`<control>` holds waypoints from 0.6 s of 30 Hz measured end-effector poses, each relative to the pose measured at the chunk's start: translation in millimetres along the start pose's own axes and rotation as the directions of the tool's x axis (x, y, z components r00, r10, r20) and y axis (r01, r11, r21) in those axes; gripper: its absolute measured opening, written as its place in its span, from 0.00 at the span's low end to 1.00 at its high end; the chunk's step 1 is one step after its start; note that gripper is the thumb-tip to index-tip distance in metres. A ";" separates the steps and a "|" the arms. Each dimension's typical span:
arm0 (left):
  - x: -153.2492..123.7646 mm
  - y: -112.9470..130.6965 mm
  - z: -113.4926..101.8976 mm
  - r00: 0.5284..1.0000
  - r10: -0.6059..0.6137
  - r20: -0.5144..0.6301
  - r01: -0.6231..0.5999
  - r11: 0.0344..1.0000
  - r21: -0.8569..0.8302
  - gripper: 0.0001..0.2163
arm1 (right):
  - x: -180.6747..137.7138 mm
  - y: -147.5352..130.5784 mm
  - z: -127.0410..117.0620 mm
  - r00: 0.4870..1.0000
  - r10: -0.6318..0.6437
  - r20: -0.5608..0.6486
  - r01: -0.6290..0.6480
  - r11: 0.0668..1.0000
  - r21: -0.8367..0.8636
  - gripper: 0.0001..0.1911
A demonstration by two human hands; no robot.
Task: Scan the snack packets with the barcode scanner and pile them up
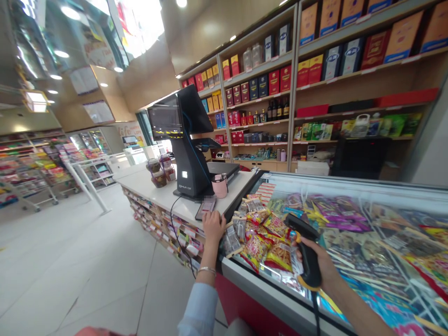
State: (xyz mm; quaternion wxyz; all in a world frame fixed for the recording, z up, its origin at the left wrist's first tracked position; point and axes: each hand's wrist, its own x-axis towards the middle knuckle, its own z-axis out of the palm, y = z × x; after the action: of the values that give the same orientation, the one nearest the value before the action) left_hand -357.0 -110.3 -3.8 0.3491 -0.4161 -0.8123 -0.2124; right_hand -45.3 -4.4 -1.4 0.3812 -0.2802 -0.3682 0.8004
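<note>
A black barcode scanner (pixel 306 252) with yellow-orange trim is gripped in my right hand (pixel 320 261). Its head points left, over snack packets (pixel 268 233) in red and yellow wrappers heaped on the freezer's glass top. My left hand (pixel 214 226) rests at the near end of a phone (pixel 206 207) lying on the white counter. The fingers of that hand are loosely bent, and their tips are partly hidden. Small clear packets (pixel 233 238) with dark contents lie just right of my left hand.
A black checkout terminal (pixel 192 149) stands on the counter (pixel 157 191), with a pink cup (pixel 220 185) and jars (pixel 159 172) beside it. The glass-topped freezer (pixel 350 179) holds packaged goods. Shelves (pixel 261 98) of boxes and bottles line the back. A cable (pixel 174 228) hangs down the counter front.
</note>
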 end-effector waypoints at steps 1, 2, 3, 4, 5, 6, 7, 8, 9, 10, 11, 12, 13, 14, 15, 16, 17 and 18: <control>-0.7 0.2 -0.2 0.999 0.044 0.023 -0.044 0.999 -0.004 0.13 | 0.0 0.1 -0.3 1.000 0.002 -0.003 -0.002 1.000 0.001 0.13; -1.3 0.2 0.0 0.996 0.077 0.035 -0.076 0.997 -0.009 0.14 | 0.0 0.1 -0.5 1.000 0.006 -0.005 -0.006 1.000 0.002 0.13; -1.9 -0.1 0.4 0.994 0.098 0.038 -0.097 0.995 -0.015 0.14 | -0.2 0.0 -0.5 1.000 0.011 -0.008 -0.011 1.000 0.001 0.13; -2.4 -0.4 0.8 0.994 0.108 0.031 -0.107 0.994 -0.022 0.14 | -0.5 -0.3 -0.4 1.000 0.017 -0.011 -0.017 1.000 -0.003 0.13; -2.8 -0.7 1.0 0.993 0.114 0.021 -0.113 0.993 -0.028 0.15 | -0.9 -0.7 0.0 1.000 0.025 -0.013 -0.025 1.000 -0.011 0.14; -3.1 -1.0 1.0 0.993 0.120 0.012 -0.120 0.992 -0.034 0.15 | -1.5 -1.4 0.6 0.999 0.032 -0.016 -0.032 0.999 -0.019 0.14; -3.3 -1.2 0.7 0.992 0.128 0.005 -0.127 0.991 -0.039 0.16 | -2.1 -2.1 1.4 0.999 0.035 -0.021 -0.035 0.999 -0.026 0.15; -3.4 -1.3 0.3 0.991 0.136 0.000 -0.136 0.990 -0.041 0.16 | -2.9 -2.9 2.4 0.999 0.034 -0.027 -0.034 0.999 -0.027 0.15; -3.5 -1.5 0.0 0.989 0.145 -0.001 -0.145 0.989 -0.043 0.17 | -3.6 -3.7 3.5 0.999 0.030 -0.032 -0.031 0.999 -0.025 0.15; -3.6 -1.7 -0.1 0.988 0.153 -0.001 -0.153 0.987 -0.045 0.17 | -4.4 -4.5 4.6 0.999 0.027 -0.034 -0.028 0.999 -0.021 0.14; -3.7 -1.9 0.1 0.987 0.161 0.000 -0.160 0.986 -0.049 0.18 | -5.1 -5.2 5.7 0.999 0.025 -0.036 -0.026 1.000 -0.015 0.14; -3.9 -2.3 0.7 0.986 0.167 0.001 -0.167 0.985 -0.054 0.18 | -5.6 -5.9 6.7 0.999 0.022 -0.039 -0.023 1.000 -0.007 0.14; -4.2 -2.7 1.7 0.985 0.171 0.001 -0.171 0.984 -0.060 0.18 | -6.1 -6.4 7.5 0.999 0.020 -0.042 -0.020 1.000 0.000 0.14; -4.5 -3.3 2.8 0.985 0.173 0.002 -0.173 0.983 -0.066 0.19 | -6.5 -6.8 8.2 0.999 0.017 -0.048 -0.016 1.000 0.008 0.14; -4.8 -3.8 4.0 0.985 0.172 0.004 -0.172 0.983 -0.071 0.19 | -6.7 -7.2 8.7 0.998 0.013 -0.055 -0.012 1.000 0.016 0.14; -5.1 -4.3 5.1 0.985 0.170 0.008 -0.169 0.983 -0.076 0.19 | -6.8 -7.4 9.1 0.998 0.010 -0.060 -0.008 1.000 0.022 0.13; -5.3 -4.6 5.9 0.986 0.165 0.013 -0.164 0.983 -0.080 0.19 | -6.9 -7.7 9.3 0.998 0.009 -0.063 -0.007 1.000 0.022 0.13; -5.4 -4.8 6.4 0.987 0.159 0.021 -0.157 0.984 -0.083 0.19 | -7.0 -7.9 9.4 0.998 0.012 -0.062 -0.011 1.000 0.018 0.13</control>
State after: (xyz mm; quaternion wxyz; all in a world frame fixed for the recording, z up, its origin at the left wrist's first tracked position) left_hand -361.2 -111.8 -12.4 0.3367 -0.4960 -0.7721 -0.2109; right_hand -45.1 -10.1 11.5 0.3903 -0.3034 -0.3476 0.7967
